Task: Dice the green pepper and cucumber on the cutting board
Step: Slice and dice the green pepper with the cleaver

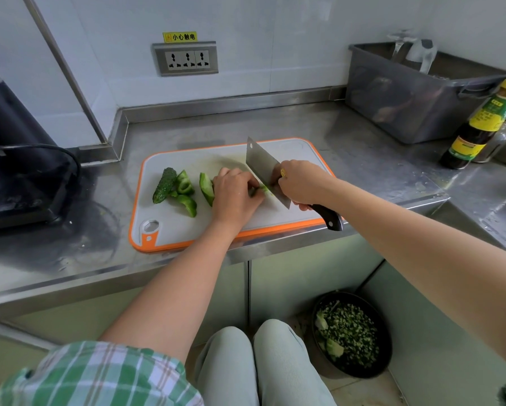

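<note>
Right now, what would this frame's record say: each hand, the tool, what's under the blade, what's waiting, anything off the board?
left hand: curled fingers hold a green piece beside the blade
right hand: grips the cleaver handle
cleaver: edge down on the green piece
cutting board: on the steel counter
waiting: cucumber piece and pepper pieces, board's left
off board: dark bowl of chopped greens on the floor

Green piece (262,189) just left of the grip was largely covered by the left hand (234,194) and the blade of the cleaver (263,168), handle's middle was hidden inside the right hand (301,183), bottle (480,124) far right of the grip was clipped by the edge, its label unreadable
</note>
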